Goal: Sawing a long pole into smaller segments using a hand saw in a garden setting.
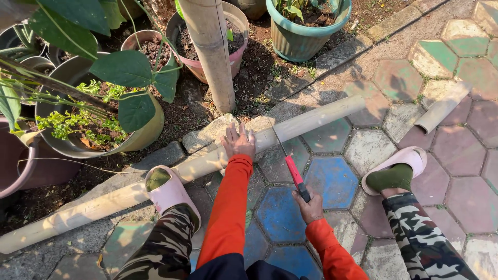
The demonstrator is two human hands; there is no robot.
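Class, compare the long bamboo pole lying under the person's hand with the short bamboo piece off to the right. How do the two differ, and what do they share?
The long bamboo pole spans most of the view; the short bamboo piece is a stub. The pole is pinned by the left hand and a slippered foot, with the saw in the right hand across it; the piece lies untouched. The pole rests on the stone kerb; the piece lies on the pavers. Both are pale, round bamboo.

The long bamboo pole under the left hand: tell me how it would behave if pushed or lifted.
The bamboo pole is round and smooth, so it would probably roll if pushed sideways; the left hand and a slippered foot press on it. It looks straight and stiff, unlikely to flex. Being long, it would likely tip when lifted at one end.
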